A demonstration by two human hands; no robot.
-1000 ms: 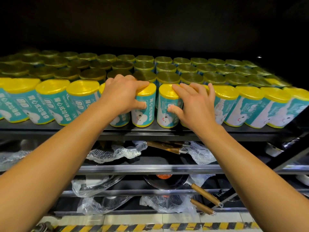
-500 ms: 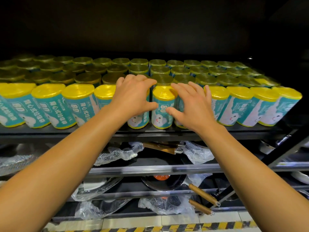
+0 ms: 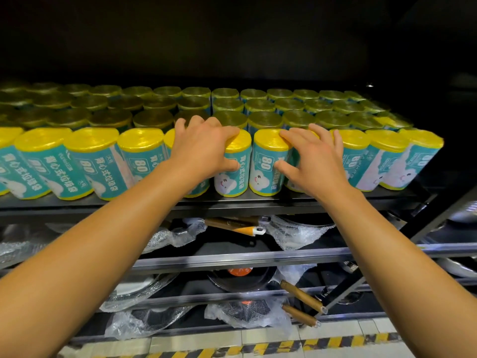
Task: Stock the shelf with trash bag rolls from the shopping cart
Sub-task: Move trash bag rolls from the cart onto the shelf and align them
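shelf (image 3: 232, 202), centre frame: trash bag rolls (image 3: 268, 164) standing in packed rows. left hand (image 3: 204, 153) and right hand (image 3: 315, 161) each now grasping a front-row roll, re-gripped since a second ago; front row nearly filled.

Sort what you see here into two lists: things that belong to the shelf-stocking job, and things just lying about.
Belongs to the job:
- trash bag rolls, front row and the rows behind
- top shelf
- left hand and right hand, each resting on front-row rolls

Just lying about:
- pan on a lower shelf
- wooden handles
- plastic wrap
- striped floor tape
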